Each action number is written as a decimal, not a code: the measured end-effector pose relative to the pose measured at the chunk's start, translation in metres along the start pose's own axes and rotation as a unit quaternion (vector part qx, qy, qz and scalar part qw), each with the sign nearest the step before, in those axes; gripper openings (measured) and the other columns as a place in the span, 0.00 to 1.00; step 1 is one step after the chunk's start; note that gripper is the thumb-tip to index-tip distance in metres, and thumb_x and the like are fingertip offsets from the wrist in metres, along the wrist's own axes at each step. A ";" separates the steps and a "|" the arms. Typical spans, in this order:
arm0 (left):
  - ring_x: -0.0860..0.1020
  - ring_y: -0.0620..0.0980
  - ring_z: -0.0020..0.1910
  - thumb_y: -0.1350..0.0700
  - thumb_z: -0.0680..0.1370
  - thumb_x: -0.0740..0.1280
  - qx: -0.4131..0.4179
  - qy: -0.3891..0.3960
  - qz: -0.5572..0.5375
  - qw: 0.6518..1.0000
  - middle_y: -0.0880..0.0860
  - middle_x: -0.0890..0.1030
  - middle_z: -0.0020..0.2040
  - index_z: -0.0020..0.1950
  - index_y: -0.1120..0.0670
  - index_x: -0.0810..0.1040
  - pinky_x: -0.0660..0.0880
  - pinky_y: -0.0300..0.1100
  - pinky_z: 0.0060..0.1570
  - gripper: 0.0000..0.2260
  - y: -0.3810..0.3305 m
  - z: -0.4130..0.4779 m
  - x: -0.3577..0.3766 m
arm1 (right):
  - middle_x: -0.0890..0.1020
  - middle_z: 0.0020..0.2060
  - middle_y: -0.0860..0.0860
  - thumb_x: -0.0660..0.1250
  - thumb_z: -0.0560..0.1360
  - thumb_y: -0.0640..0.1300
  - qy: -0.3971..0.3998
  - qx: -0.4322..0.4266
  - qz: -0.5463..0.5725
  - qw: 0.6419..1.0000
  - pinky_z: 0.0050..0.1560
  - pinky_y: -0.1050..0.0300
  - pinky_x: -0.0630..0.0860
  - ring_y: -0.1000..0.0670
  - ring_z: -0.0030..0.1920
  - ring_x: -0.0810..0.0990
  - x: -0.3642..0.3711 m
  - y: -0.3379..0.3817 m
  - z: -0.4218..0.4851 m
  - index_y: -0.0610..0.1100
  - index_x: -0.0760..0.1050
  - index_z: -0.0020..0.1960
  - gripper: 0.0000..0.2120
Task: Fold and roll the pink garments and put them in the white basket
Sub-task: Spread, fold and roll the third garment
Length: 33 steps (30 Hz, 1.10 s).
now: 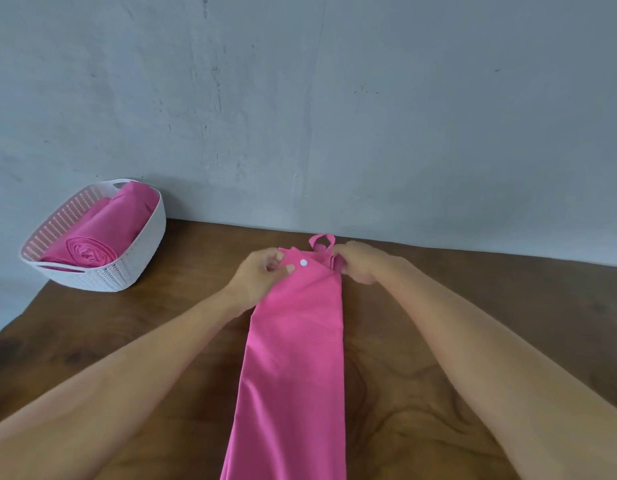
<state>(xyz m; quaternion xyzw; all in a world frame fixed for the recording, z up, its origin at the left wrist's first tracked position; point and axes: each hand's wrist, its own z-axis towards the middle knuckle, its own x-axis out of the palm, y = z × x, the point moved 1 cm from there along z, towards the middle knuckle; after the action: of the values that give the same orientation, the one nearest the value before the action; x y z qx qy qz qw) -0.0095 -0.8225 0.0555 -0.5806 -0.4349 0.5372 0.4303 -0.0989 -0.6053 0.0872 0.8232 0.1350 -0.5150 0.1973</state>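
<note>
A long folded pink garment (pixel 296 358) is laid toward 12 o'clock; a pink roll (pixel 90 251) is held in the white basket (pixel 127 268) at 10 o'clock.

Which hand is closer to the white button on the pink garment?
Left. The left hand pinches the pink garment just beside the white button; the right hand grips its opposite top corner, farther away.

Soft even daylight, slight blur, wide-angle bowing
</note>
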 end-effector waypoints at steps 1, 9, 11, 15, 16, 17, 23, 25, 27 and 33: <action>0.78 0.51 0.40 0.61 0.80 0.70 0.002 -0.013 0.025 1.000 0.60 0.83 0.44 0.43 0.63 0.78 0.76 0.47 0.44 0.07 0.003 0.006 -0.003 | 0.80 0.57 0.44 0.59 0.84 0.41 0.002 -0.006 -0.004 1.000 0.62 0.46 0.74 0.46 0.53 0.78 -0.004 0.003 -0.008 0.49 0.77 0.59 0.09; 0.80 0.50 0.43 0.56 0.81 0.70 -0.042 0.085 -0.002 0.995 0.58 0.82 0.46 0.49 0.67 0.76 0.77 0.48 0.50 0.13 0.003 0.023 -0.015 | 0.72 0.52 0.47 0.56 0.84 0.38 -0.038 -0.028 -0.072 0.996 0.56 0.45 0.75 0.45 0.50 0.76 -0.030 0.019 -0.066 0.43 0.75 0.56 0.09; 0.82 0.51 0.44 0.57 0.80 0.71 -0.014 0.089 -0.015 0.996 0.60 0.84 0.49 0.51 0.66 0.78 0.79 0.50 0.53 0.11 -0.004 0.019 -0.017 | 0.70 0.53 0.48 0.58 0.83 0.38 -0.040 -0.017 -0.077 0.996 0.55 0.44 0.75 0.45 0.49 0.75 -0.033 0.023 -0.080 0.42 0.76 0.57 0.09; 0.84 0.59 0.50 0.59 0.78 0.73 0.062 0.049 -0.021 0.997 0.58 0.85 0.48 0.46 0.59 0.82 0.81 0.51 0.54 0.05 -0.024 0.002 -0.024 | 0.69 0.54 0.50 0.66 0.81 0.42 -0.064 0.008 -0.069 0.996 0.52 0.47 0.75 0.48 0.50 0.74 -0.035 0.035 -0.110 0.44 0.76 0.56 0.05; 0.84 0.60 0.50 0.58 0.78 0.74 0.082 0.049 -0.019 0.995 0.58 0.86 0.47 0.46 0.58 0.82 0.81 0.52 0.53 0.04 -0.029 -0.003 -0.027 | 0.70 0.53 0.50 0.68 0.80 0.43 -0.082 0.013 -0.068 0.994 0.51 0.47 0.75 0.48 0.49 0.74 -0.034 0.038 -0.117 0.44 0.76 0.55 0.05; 0.84 0.61 0.49 0.58 0.78 0.74 0.102 0.052 -0.013 0.993 0.57 0.85 0.46 0.45 0.57 0.82 0.81 0.54 0.52 0.05 -0.032 -0.007 -0.030 | 0.70 0.51 0.50 0.69 0.79 0.43 -0.103 0.020 -0.066 0.992 0.50 0.48 0.75 0.48 0.48 0.74 -0.032 0.041 -0.122 0.44 0.76 0.55 0.06; 0.72 0.47 0.36 0.53 0.76 0.76 0.207 0.041 0.035 0.977 0.53 0.73 0.34 0.38 0.57 0.75 0.74 0.51 0.42 0.14 -0.041 -0.037 -0.045 | 0.75 0.49 0.51 0.68 0.79 0.44 -0.191 0.030 -0.047 0.980 0.51 0.47 0.75 0.48 0.49 0.76 -0.032 0.063 -0.161 0.48 0.78 0.56 0.06; 0.71 0.47 0.35 0.54 0.76 0.77 0.220 0.041 0.042 0.974 0.53 0.72 0.34 0.36 0.56 0.74 0.74 0.52 0.41 0.15 -0.042 -0.047 -0.049 | 0.75 0.49 0.52 0.67 0.80 0.45 -0.189 0.039 -0.049 0.980 0.51 0.48 0.75 0.48 0.49 0.77 -0.031 0.070 -0.174 0.48 0.79 0.56 0.06; 0.73 0.52 0.34 0.53 0.76 0.76 0.230 0.059 0.048 0.970 0.57 0.76 0.35 0.38 0.58 0.77 0.76 0.55 0.43 0.14 -0.042 -0.057 -0.052 | 0.75 0.48 0.51 0.67 0.80 0.46 -0.174 0.051 -0.061 0.981 0.50 0.48 0.75 0.48 0.50 0.77 -0.029 0.078 -0.185 0.48 0.81 0.56 0.07; 0.80 0.57 0.40 0.52 0.75 0.77 0.220 0.110 0.052 0.968 0.55 0.82 0.38 0.40 0.56 0.82 0.78 0.57 0.47 0.09 -0.028 -0.087 -0.054 | 0.74 0.47 0.52 0.66 0.81 0.45 -0.150 0.084 -0.114 0.978 0.44 0.51 0.73 0.48 0.49 0.76 0.002 0.105 -0.212 0.50 0.81 0.55 0.06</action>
<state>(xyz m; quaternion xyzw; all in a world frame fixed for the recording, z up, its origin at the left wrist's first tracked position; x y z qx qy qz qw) 0.0733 -0.8702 0.1006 -0.5490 -0.2259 0.5739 0.5641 0.1149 -0.6001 0.1875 0.7293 0.1526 -0.6614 0.0857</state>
